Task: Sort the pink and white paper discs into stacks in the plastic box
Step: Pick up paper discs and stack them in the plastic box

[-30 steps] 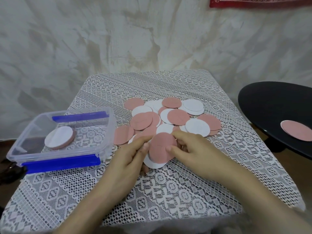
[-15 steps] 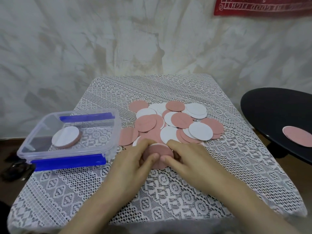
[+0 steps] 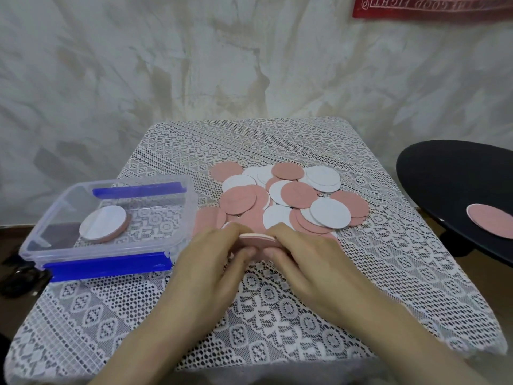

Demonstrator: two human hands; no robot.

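Red cloth with white lettering hangs at the upper right of the frame: the banner [image 3: 433,6] reads, in part and mirrored, "GOOD LIGHT". At centre left the clear plastic box [image 3: 177,218] with blue clips sits on the lace-covered desk [image 3: 277,140], holding a short stack [image 3: 104,223] with a white disc on top and a pink edge beneath. Just right of the box, the loose pile of pink and white discs [image 3: 288,198] spreads over the desk's middle. At the pile's near edge, the left hand [image 3: 211,262] and right hand [image 3: 305,259] meet, fingers [image 3: 230,232] closed from both sides on a thin held stack [image 3: 256,237] of discs, seen edge-on. At the right edge, one pink disc [image 3: 490,223] lies on a black round surface [image 3: 444,179].
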